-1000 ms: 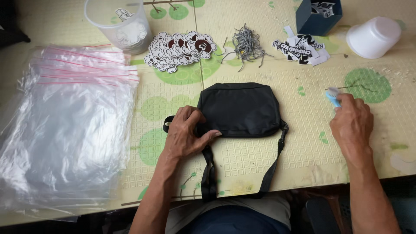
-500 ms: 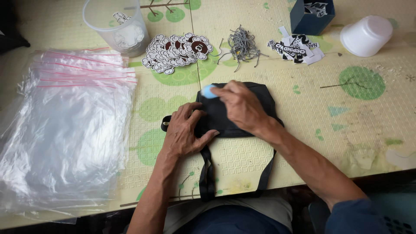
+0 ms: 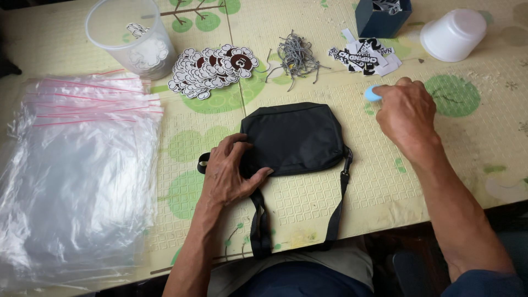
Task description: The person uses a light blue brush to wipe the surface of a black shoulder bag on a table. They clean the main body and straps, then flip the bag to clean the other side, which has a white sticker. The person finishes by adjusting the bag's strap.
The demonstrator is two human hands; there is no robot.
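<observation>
Two hands at work: left hand point(image 3: 231, 176) presses flat, fingers spread, on the black pouch point(image 3: 294, 137) at the table's point(image 3: 385, 181) middle; right hand point(image 3: 407, 115) pinches a small blue piece point(image 3: 372, 93) just beyond it. That loose grip could drop it. Pouch looks soft, straps trailing over the edge.

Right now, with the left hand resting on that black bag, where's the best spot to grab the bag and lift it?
Grip the black bag by its strap, coming from the near table edge. The strap loops off both lower corners and hangs over that edge, so fingers can probably hook under it. The body lies flat, and the left hand covers its lower left corner.
</observation>
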